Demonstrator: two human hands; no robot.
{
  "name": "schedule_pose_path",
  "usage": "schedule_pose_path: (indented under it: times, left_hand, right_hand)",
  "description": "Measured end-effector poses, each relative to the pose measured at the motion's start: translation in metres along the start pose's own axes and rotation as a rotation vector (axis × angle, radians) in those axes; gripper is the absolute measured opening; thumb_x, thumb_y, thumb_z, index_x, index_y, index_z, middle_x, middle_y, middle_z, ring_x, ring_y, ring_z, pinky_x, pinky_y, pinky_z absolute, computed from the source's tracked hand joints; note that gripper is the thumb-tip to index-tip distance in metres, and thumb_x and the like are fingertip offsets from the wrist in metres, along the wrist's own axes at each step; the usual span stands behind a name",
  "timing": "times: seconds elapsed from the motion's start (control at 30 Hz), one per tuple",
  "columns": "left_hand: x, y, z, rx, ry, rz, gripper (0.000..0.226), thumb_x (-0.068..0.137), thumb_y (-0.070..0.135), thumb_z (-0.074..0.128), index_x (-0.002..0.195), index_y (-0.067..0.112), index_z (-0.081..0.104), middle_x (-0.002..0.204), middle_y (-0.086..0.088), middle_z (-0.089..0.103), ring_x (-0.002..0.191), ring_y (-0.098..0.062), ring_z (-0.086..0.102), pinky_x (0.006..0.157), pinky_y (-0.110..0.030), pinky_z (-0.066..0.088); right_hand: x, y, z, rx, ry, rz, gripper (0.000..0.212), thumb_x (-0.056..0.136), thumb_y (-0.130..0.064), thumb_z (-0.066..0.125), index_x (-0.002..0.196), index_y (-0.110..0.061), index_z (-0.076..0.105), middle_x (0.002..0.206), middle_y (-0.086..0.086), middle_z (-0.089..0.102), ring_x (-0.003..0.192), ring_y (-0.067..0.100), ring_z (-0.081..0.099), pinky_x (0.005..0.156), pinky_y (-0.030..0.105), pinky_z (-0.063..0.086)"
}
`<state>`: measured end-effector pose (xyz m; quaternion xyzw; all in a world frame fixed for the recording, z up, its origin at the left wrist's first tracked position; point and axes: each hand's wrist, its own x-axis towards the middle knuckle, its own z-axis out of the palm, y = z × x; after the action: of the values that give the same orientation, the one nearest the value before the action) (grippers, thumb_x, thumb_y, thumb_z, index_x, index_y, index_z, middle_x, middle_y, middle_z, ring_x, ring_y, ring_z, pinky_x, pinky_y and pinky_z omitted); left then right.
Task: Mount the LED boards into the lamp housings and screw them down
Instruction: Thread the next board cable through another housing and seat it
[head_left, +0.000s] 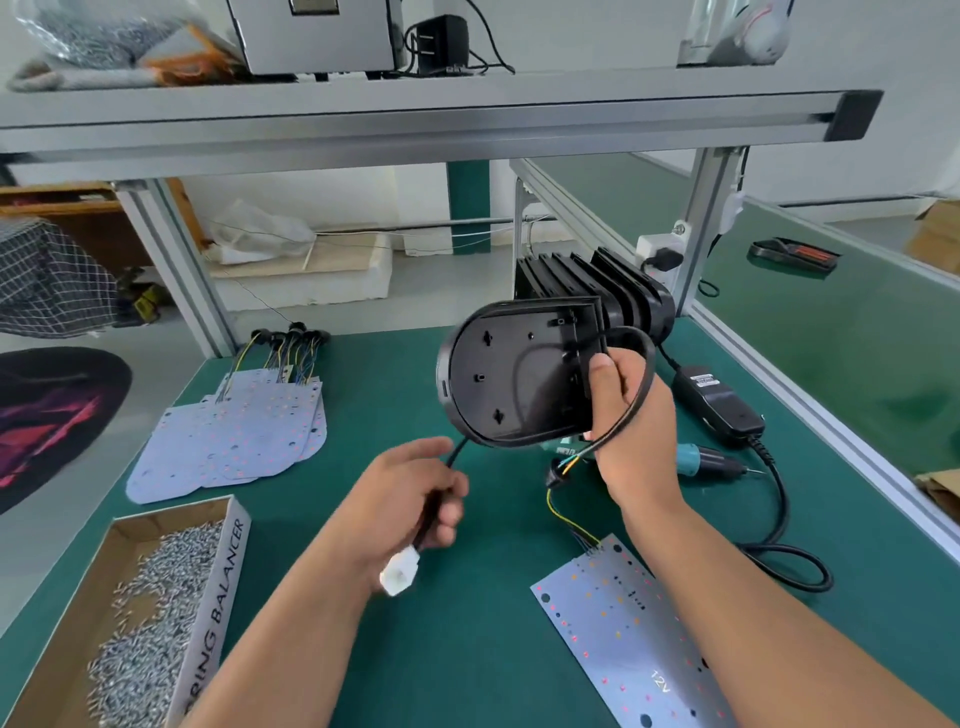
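My right hand (626, 415) grips a black lamp housing (511, 376) by its right edge and holds it tilted above the green bench, open side toward me. A black cable (636, 400) loops out of the housing over that hand. My left hand (415, 499) pinches the cable's other stretch just above its white connector (399, 571). One LED board (623, 639) marked 12V lies flat at the front right, joined to the cable by coloured wires (566, 514).
A stack of LED boards (234, 441) with wire leads lies at the left. A cardboard box of screws (150, 618) sits at the front left. More black housings (597, 286) stand behind. An electric screwdriver (711, 460) and its power adapter (719, 405) lie to the right.
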<state>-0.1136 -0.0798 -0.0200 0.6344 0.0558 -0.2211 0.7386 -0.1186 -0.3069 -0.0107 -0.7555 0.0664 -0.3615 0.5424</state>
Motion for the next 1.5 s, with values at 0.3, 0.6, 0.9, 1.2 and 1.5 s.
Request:
schedule_pose_path:
  times: [0.3,0.6,0.9,1.2,1.5]
  left_hand:
    - [0.013,-0.003,0.003,-0.246,-0.038,-0.060,0.033,0.105,-0.002,0.034,0.098,0.008,0.064,0.066,-0.005,0.056,0.048,-0.014,0.054,0.045,-0.028,0.055]
    - [0.020,0.009,-0.032,-1.090,0.330,0.160,0.044,0.107,0.013,0.048,0.064,0.016,0.035,0.103,-0.019,0.080,0.097,-0.032,0.081,0.090,-0.048,0.065]
    - [0.011,0.021,-0.034,-0.565,0.559,0.556,0.028,0.100,0.032,0.054,0.077,0.025,0.040,0.069,0.002,0.045,0.053,-0.015,0.035,0.048,-0.026,0.035]
    - [0.003,0.014,-0.024,0.355,0.127,0.666,0.025,0.085,0.051,0.081,0.097,0.029,0.080,0.070,0.020,0.068,0.060,0.005,0.058,0.059,-0.007,0.045]
    - [0.013,0.011,-0.033,0.606,0.042,0.417,0.039,0.087,0.052,0.071,0.071,0.017,0.064,0.060,0.014,0.048,0.053,-0.009,0.038,0.051,-0.020,0.032]
  right_hand:
    - [-0.007,-0.007,0.008,-0.070,-0.194,-0.006,0.026,0.111,-0.019,0.052,0.092,-0.007,0.065,0.079,0.019,0.060,0.068,0.023,0.049,0.068,0.046,0.044]
    - [-0.002,-0.002,0.003,0.067,-0.079,0.074,0.023,0.111,-0.018,0.051,0.096,-0.013,0.068,0.084,0.007,0.065,0.076,0.012,0.053,0.071,0.032,0.044]
    - [-0.006,-0.002,0.005,-0.057,-0.152,0.002,0.025,0.110,-0.018,0.052,0.091,-0.008,0.064,0.083,0.011,0.063,0.081,0.029,0.055,0.078,0.045,0.046]
    - [-0.004,-0.001,0.002,-0.110,-0.186,-0.032,0.013,0.106,-0.025,0.063,0.099,-0.026,0.073,0.089,-0.013,0.072,0.087,0.006,0.064,0.072,0.010,0.042]
    - [-0.008,-0.001,0.002,-0.102,-0.225,-0.006,0.013,0.106,-0.031,0.063,0.093,-0.031,0.068,0.084,-0.008,0.069,0.074,0.009,0.059,0.066,0.012,0.043]
